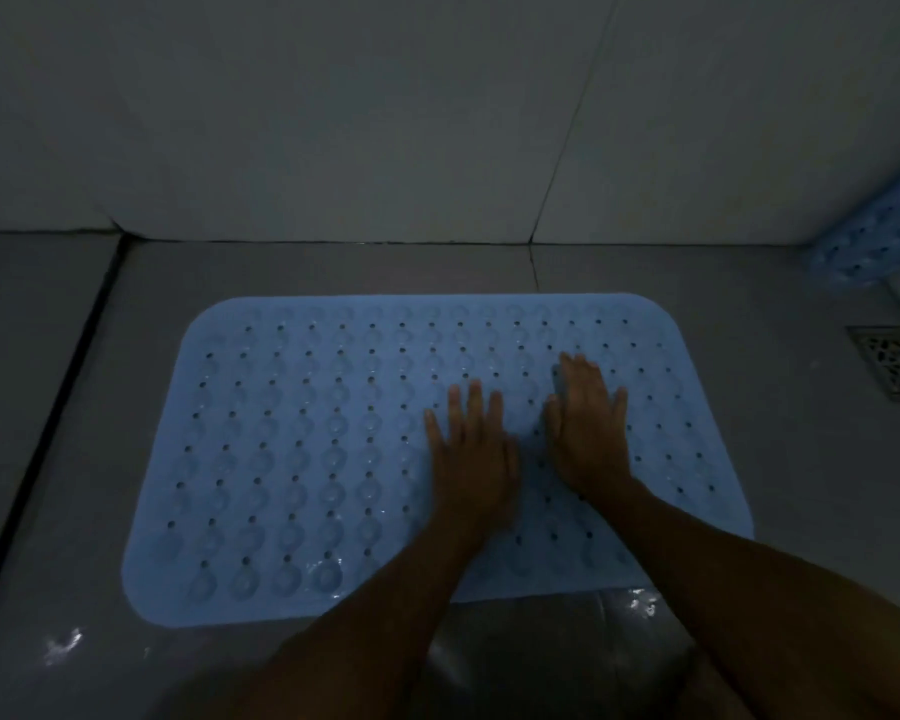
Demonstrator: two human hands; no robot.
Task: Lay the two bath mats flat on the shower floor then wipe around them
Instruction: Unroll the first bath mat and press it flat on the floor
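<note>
We see two bare hands pressed palm-down, side by side, fingers spread and gripping nothing: the left hand [471, 454] and the right hand [588, 428], which reaches a little farther forward. Both rest on the right half of a pale blue rectangular rubber bath mat [302, 449], dotted with small holes and round suction bumps, which lies flat on the grey tiled shower floor [780, 407]. Its long axis runs left to right, parallel to the white tiled wall [333, 122] beyond. The second blue perforated mat [874, 241] is not yet laid; it sits propped or bunched at the far right, against the wall, just beyond a square metal floor drain [892, 358]. We judge that fetching it calls for a reach rightward and forward, and the right hand is nearer.
</note>
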